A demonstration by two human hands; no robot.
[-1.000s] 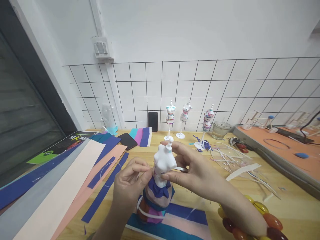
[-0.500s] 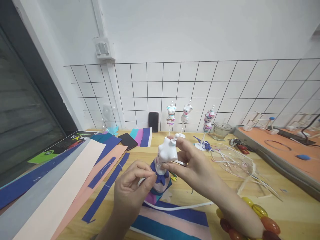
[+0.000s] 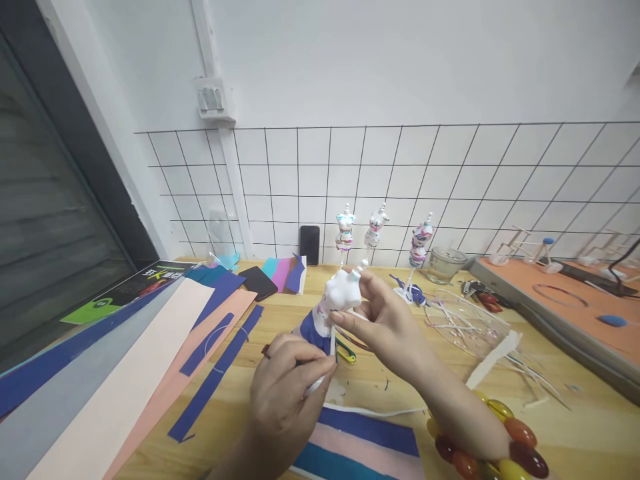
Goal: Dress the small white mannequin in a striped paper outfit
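Observation:
My right hand (image 3: 387, 317) is closed around a small white mannequin (image 3: 343, 291), its thumb on the near side of the torso. The mannequin tilts, neck up to the right, and dark blue fabric (image 3: 314, 331) wraps its lower part. My left hand (image 3: 290, 393) pinches a narrow white strip (image 3: 333, 339) that runs up to the torso under my right thumb. My left fingers hide the lower end of the mannequin. Behind it lies a yellow-green cutter (image 3: 346, 351). Striped blue, pink and teal fabric (image 3: 370, 443) lies in front.
Long coloured fabric strips (image 3: 165, 373) cover the left side. At the back stand several decorated mannequins (image 3: 420, 243), a phone (image 3: 309, 245) and a glass jar (image 3: 445, 265). Thin strips (image 3: 470, 327) lie tangled at right, beside an orange-topped board (image 3: 565, 300). A beaded bracelet (image 3: 520, 432) circles my right wrist.
The mannequin has tilted further, its neck moving up and right. My left hand has moved right, and the pinched strip now runs down the mannequin's front. The camera view has shifted slightly.

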